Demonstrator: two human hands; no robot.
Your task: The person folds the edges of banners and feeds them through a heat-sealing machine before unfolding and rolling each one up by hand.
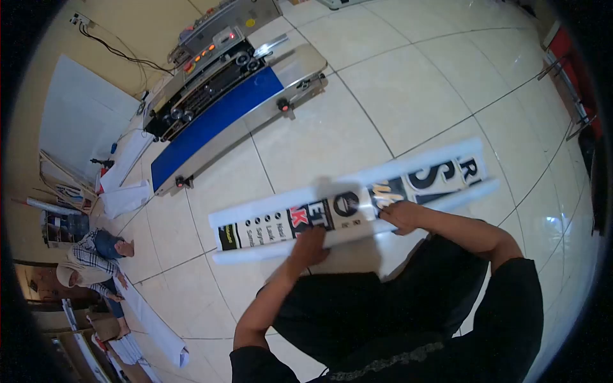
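Observation:
A printed banner (347, 204) lies on the tiled floor, with black, red and white lettering showing along its middle strip. Both long sides are curled into white rolls, a far roll (274, 202) and a near roll (255, 254). My left hand (310, 247) is closed over the near roll, left of the middle, its fingertips partly hidden. Farther right, my right hand (401, 217) grips the same near edge with bent fingers over the print.
A sealing machine (217, 83) with a blue conveyor belt (220, 127) stands on the floor beyond the banner. At left another person (96, 262) sits beside a long white sheet (150, 319). A red object (568, 70) with metal bars stands at right.

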